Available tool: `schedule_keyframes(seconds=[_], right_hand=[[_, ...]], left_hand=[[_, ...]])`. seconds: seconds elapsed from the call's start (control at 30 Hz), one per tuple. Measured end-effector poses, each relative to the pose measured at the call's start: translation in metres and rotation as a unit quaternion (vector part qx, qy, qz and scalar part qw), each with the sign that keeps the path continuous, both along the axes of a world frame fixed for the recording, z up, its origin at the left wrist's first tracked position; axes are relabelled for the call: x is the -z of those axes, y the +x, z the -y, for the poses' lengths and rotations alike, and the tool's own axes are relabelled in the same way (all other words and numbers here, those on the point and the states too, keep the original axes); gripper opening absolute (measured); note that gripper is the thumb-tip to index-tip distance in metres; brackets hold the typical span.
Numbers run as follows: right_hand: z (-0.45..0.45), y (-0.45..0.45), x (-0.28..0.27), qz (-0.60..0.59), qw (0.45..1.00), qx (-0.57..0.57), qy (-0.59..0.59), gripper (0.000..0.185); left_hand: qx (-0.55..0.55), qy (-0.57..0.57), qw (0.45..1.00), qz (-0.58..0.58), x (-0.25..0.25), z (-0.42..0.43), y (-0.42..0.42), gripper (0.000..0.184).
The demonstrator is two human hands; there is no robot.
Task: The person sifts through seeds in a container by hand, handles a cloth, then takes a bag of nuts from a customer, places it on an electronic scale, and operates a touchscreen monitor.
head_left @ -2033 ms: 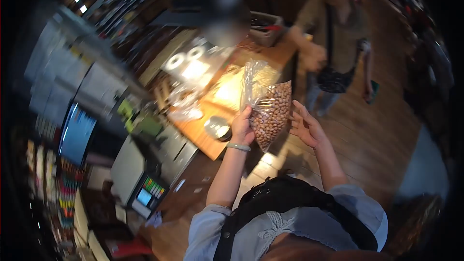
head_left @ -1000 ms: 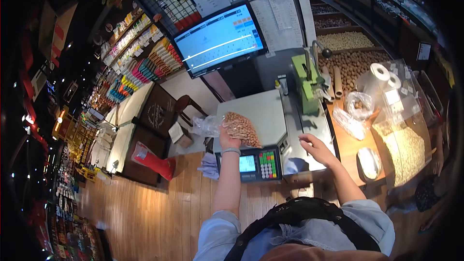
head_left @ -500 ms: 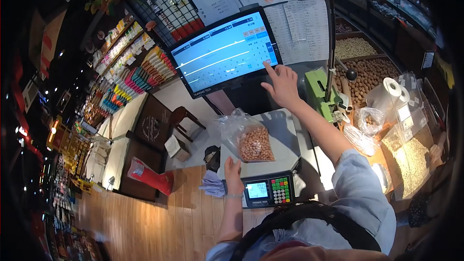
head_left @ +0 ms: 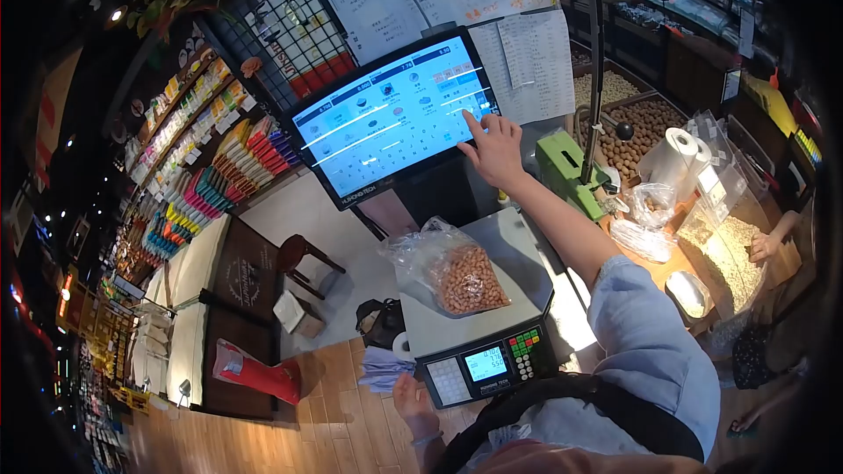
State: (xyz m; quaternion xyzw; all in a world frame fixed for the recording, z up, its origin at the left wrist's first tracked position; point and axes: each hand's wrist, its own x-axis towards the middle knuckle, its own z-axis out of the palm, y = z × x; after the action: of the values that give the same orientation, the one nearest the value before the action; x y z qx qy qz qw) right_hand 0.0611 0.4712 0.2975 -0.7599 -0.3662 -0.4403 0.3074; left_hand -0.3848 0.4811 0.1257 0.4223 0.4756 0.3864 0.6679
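Observation:
A clear plastic bag of reddish-brown peanuts [head_left: 472, 279] lies on the grey platform of a weighing scale [head_left: 514, 250]. The scale's lit display and keypad [head_left: 525, 351] face me. Behind it stands a tilted touchscreen [head_left: 395, 118] with a blue page of small product pictures and buttons. My right hand [head_left: 497, 147] is at the screen's lower right, index finger stretched to the glass and the other fingers loosely bent, holding nothing. Low beside the scale's left front corner is my left hand [head_left: 413, 404], empty, its fingers loosely apart.
A green bag-sealing device [head_left: 566, 167] stands right of the screen, near plastic bag rolls [head_left: 676, 158] and bins of nuts [head_left: 645, 132]. Another person's hand [head_left: 773, 241] is over a grain bin at right. A stool [head_left: 303, 254] and red sack [head_left: 259, 373] stand left.
My left hand has moved down from beside the peanut bag to below the scale's corner. Product pictures have appeared on the screen. My right hand remains at the screen.

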Motion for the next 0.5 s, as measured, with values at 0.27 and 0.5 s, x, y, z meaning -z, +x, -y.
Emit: schedule_keyframes(seconds=[0.27, 0.5], right_hand=[[0.002, -0.004, 0.002, 0.007, 1.0, -0.008, -0.002, 0.057], [0.004, -0.011, 0.019, -0.018, 1.0, -0.024, -0.002, 0.061]], left_hand=[[0.044, -0.039, 0.997, 0.044, -0.001, 0.001, 0.016, 0.035], [0.021, -0.09, 0.995, 0.043, -0.002, 0.019, 0.006, 0.027]])
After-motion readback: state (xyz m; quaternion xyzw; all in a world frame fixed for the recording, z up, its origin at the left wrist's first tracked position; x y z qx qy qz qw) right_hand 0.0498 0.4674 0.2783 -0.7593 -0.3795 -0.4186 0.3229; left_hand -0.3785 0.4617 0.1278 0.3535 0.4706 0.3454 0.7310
